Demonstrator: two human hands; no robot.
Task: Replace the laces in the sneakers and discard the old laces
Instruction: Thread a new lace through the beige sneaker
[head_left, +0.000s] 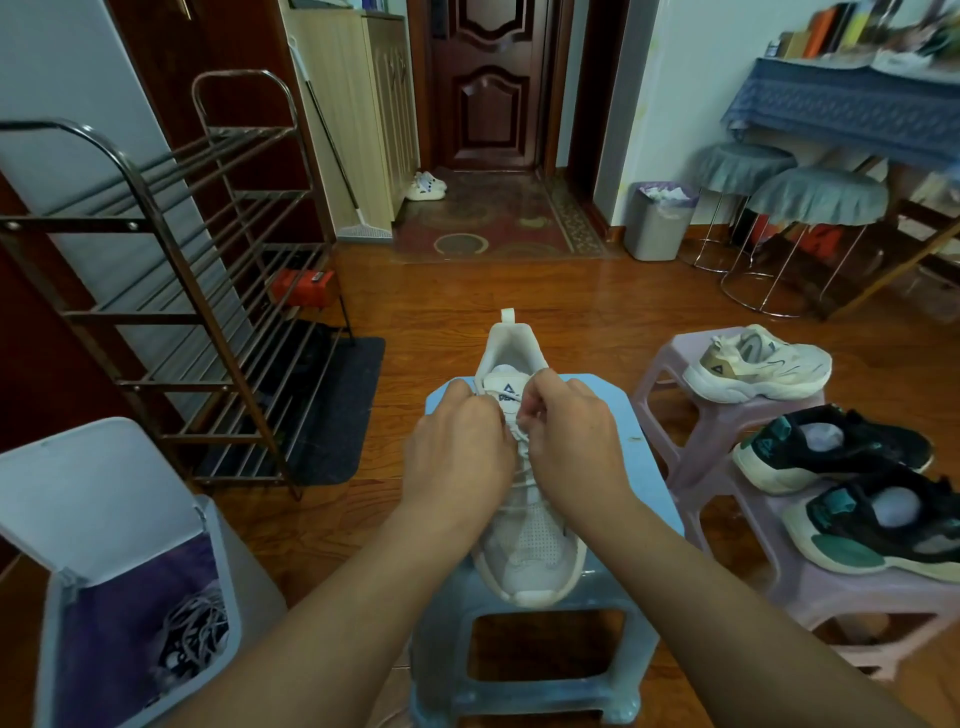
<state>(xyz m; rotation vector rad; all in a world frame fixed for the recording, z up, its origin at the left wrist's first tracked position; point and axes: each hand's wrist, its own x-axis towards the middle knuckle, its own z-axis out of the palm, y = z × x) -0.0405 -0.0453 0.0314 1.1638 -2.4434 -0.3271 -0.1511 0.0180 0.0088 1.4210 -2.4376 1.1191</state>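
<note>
Both grips, left hand (457, 441) and right hand (571, 436), pinch the soft, limp lace (522, 447) near the white sneaker (524, 545) tongue; its ends seem the best hold.

Bare wooden floor (441, 322) lies open ahead; a metal shoe rack (171, 291) blocks the left, pink plastic stools (727, 431) the right.

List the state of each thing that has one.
White sneaker: on blue stool, being laced.
Left hand: pinching lace.
Right hand: pinching lace.
Bin: lid open, laces inside.
Black sneakers: unlaced, on pink stool.
</note>
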